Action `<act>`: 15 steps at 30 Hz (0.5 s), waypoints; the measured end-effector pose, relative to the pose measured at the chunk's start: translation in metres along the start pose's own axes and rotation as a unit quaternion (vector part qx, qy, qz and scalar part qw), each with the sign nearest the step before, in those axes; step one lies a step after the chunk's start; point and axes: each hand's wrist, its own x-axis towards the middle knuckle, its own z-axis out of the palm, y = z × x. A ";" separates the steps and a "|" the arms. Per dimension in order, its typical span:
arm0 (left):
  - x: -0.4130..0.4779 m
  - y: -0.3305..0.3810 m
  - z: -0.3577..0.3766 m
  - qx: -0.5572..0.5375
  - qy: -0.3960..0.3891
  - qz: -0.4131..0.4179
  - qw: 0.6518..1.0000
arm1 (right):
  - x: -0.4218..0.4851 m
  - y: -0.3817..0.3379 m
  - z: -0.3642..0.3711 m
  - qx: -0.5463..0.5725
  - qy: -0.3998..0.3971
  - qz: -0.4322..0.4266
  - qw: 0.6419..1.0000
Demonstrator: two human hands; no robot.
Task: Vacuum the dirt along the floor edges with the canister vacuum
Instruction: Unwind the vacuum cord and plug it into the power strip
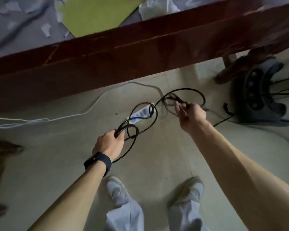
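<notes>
Pale floor (57, 164), dim light. Big dark red wood frame (107, 60) across the top, w/ grey sheet (15, 30) & green paper (93, 12) on it.

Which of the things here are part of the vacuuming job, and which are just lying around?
Part of the job: black power cord, gripped by the left hand and right hand; canister vacuum; white power strip on the floor.

Lying about: white cable on the floor; wooden bed frame; green sheet; paper scraps.
</notes>
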 end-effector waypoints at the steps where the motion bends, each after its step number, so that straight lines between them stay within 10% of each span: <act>1: 0.009 -0.002 0.004 -0.009 0.008 0.001 1.000 | 0.011 0.002 0.010 0.086 -0.019 0.032 0.996; 8: 0.073 -0.004 0.017 -0.049 0.065 0.065 0.995 | 0.068 0.025 0.074 0.115 -0.234 0.112 0.959; 15: 0.149 0.010 0.056 -0.029 0.102 0.108 0.988 | 0.149 0.087 0.052 -0.478 -0.169 0.023 0.862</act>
